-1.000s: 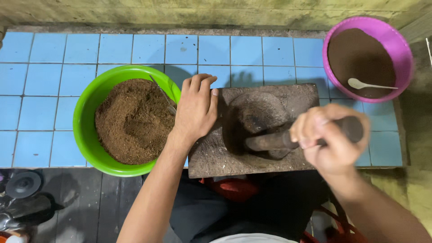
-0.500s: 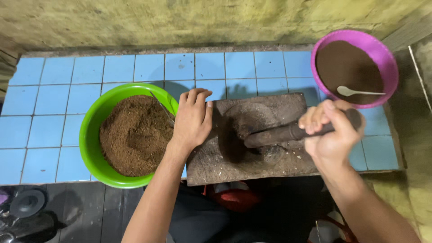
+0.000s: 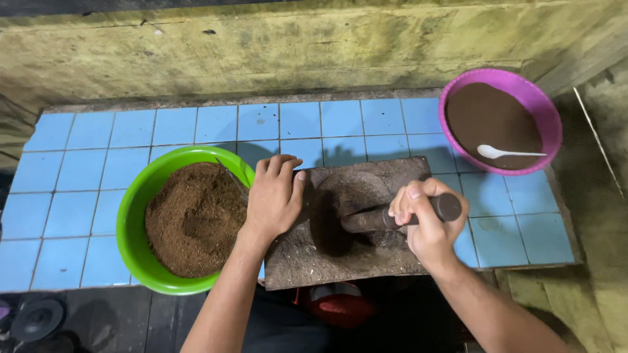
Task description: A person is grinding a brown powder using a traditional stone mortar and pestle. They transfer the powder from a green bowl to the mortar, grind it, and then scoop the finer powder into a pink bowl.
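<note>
Gripping the dark stone roller (image 3: pixel 392 217), the right hand (image 3: pixel 428 222) has its fingers wrapped tight around the shaft near its right end; the roller lies roughly level across the flat grinding stone (image 3: pixel 353 261), its left end down in the dark worn hollow at the slab's middle. Left hand (image 3: pixel 275 196) sits flat on the slab's left edge, palm down, fingers close together and only slightly curled, holding nothing, just pressing on the stone. The slab rests on the front part of the blue tiled counter (image 3: pixel 98 170), near edge hanging over the counter's front. Below that edge, a red object (image 3: pixel 340 307) is partly visible; can't tell what it is. Just left of the slab, touching or nearly touching it, a green bowl (image 3: pixel 131 216) holds coarse brown ground material (image 3: pixel 193 219); a thin dark utensil (image 3: pixel 232 176) leans on its rim beside the left hand. Farther back at right, well apart from the slab, a purple bowl (image 3: pixel 549 111) holds finer, darker brown powder (image 3: pixel 490 117) with a white spoon (image 3: pixel 507 153) lying on it. Behind everything, a stained yellowish wall (image 3: pixel 294 52).
</note>
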